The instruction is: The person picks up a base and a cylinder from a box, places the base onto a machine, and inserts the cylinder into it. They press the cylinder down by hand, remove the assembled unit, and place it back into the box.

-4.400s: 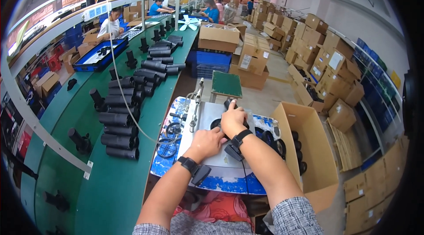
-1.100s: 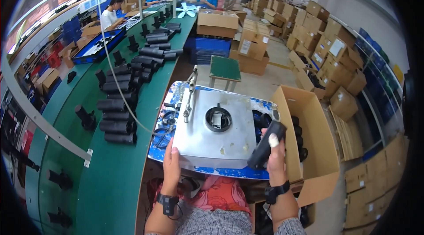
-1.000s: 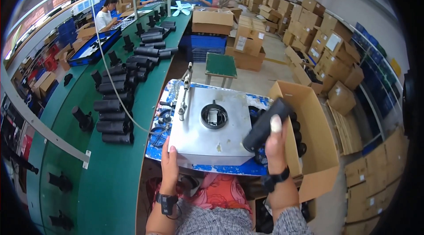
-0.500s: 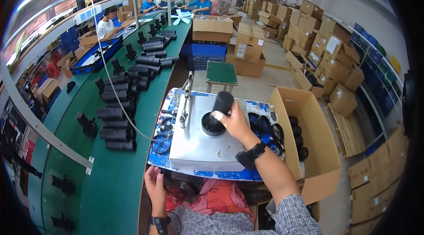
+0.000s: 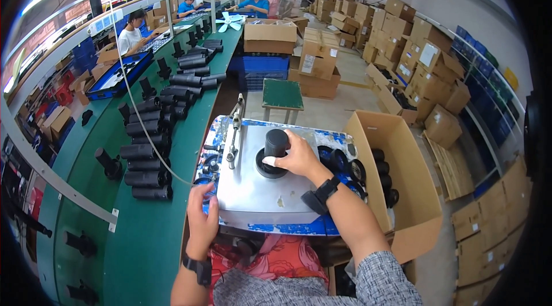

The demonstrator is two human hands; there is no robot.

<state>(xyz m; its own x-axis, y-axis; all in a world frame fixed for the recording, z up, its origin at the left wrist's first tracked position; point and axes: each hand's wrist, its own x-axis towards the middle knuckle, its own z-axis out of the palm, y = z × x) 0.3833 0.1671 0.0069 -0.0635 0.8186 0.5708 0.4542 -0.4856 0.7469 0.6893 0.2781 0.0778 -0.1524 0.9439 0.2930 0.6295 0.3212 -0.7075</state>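
My right hand [image 5: 300,157] grips a black plastic tube [image 5: 276,142]. The tube stands nearly upright, its lower end in or on a round black fixture [image 5: 270,172] on a silver metal plate [image 5: 244,194]; my fingers hide part of where they meet. Along the plate's left side is a metal lever rod [image 5: 232,140]. My left hand [image 5: 202,217] is raised at the table's near left corner, fingers apart, holding nothing. Black ring-shaped parts [image 5: 339,161] lie right of the plate.
An open cardboard box [image 5: 422,202] with black cylindrical parts [image 5: 386,182] stands at the right. On the left, a long green workbench [image 5: 138,237] carries rows of black tubes [image 5: 146,178]. Beyond the table is a green-topped stool [image 5: 283,94]. Several people work farther off.
My right hand has brought the tube down and slightly left, turning it more upright over the round fixture. My left hand has risen toward the table's edge.
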